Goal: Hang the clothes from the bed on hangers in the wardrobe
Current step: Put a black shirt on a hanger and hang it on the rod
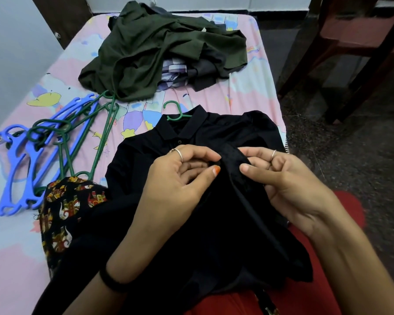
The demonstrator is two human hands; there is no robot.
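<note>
Head view, downward (close) over bed [248,92]

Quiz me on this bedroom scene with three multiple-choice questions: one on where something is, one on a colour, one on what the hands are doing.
1. Where does the pile of spare hangers lie?
A. left side of the bed
B. on the floor
C. on the chair

2. What colour is the hanger hook sticking out of the black polo shirt collar?
A. blue
B. green
C. red

3. What are the two hands doing?
A. resting flat on the bed
B. lifting a hanger
C. pinching black fabric

Answers:
1 A, they rest on the bedsheet at left.
2 B, the hook is green.
3 C, left hand and right hand both grip the dark cloth.
</note>
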